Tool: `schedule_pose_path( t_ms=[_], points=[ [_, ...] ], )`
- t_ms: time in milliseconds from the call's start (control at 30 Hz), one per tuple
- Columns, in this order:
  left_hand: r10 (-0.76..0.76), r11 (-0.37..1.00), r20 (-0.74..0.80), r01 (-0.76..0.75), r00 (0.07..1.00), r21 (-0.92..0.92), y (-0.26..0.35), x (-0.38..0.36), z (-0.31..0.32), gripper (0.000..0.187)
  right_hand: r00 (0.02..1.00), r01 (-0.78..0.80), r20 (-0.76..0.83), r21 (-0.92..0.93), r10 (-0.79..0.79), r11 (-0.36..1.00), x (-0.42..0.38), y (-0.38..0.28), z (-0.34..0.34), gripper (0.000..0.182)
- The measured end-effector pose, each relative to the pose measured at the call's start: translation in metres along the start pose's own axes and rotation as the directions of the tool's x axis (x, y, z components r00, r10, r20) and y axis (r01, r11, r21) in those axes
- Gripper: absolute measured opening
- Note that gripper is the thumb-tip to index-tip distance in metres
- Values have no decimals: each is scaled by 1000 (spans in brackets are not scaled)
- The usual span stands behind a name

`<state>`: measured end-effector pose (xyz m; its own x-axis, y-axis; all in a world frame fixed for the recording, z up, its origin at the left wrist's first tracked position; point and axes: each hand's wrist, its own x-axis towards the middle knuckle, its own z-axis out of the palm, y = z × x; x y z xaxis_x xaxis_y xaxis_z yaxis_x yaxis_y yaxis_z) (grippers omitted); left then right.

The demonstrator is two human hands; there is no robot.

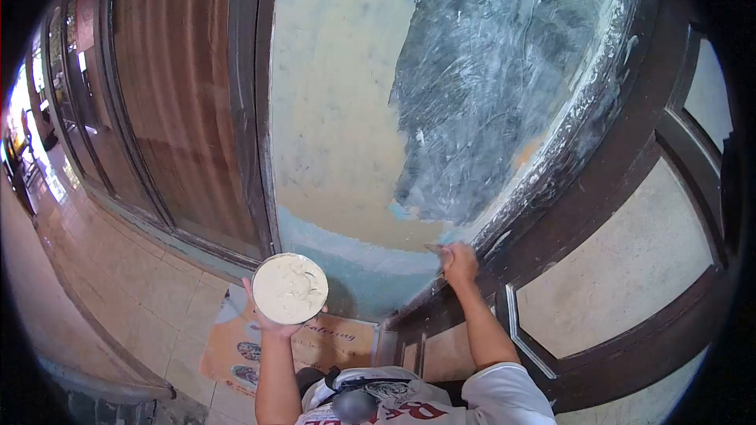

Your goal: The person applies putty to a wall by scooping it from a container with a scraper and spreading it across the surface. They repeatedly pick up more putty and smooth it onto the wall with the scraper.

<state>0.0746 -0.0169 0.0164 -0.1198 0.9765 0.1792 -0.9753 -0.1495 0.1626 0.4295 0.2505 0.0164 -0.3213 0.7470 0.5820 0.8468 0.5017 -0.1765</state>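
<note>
A round tub of cream-coloured paste (290, 289) rests in my left hand (272, 325), which supports it from below with the fingers around its side. The paste has swirls and ridges on its surface. My right hand (459, 265) is closed around a thin scraper-like tool (433, 247), mostly hidden by the fingers. Its tip points left, right at the lower part of the wall panel (339, 134). That panel is cream, with a large dark grey patch (480, 94) at upper right and a blue-green band (354, 267) along the bottom.
A dark wooden frame with pale panels (614, 260) curves along the right, close to my right arm. Glazed brown doors (173, 94) stand on the left. An orange printed banner (339, 338) lies on the tiled floor (146, 283) below the tub.
</note>
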Motion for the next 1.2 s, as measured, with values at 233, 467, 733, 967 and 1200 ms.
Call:
schedule_pose_path(
  t_ms=[233,467,733,967,1200],
  points=[
    [3,996,-17,-4,1000,-89,4,-9,4,113,964,9,-266,89,16,996,35,-1,-33,6],
    [-15,999,52,17,999,-32,6,-6,-4,113,998,-2,-59,57,6,998,-1,10,18,5],
    [-24,999,79,27,997,-38,10,-7,-13,113,994,1,-110,131,14,991,-9,9,15,4],
    [-23,1000,-5,23,1000,0,9,-12,-7,113,964,34,-267,136,4,990,30,2,-26,2],
    [-1,1000,12,1,1000,-1,4,-4,6,113,999,24,-33,65,-22,998,-4,14,21,3]
  ],
)
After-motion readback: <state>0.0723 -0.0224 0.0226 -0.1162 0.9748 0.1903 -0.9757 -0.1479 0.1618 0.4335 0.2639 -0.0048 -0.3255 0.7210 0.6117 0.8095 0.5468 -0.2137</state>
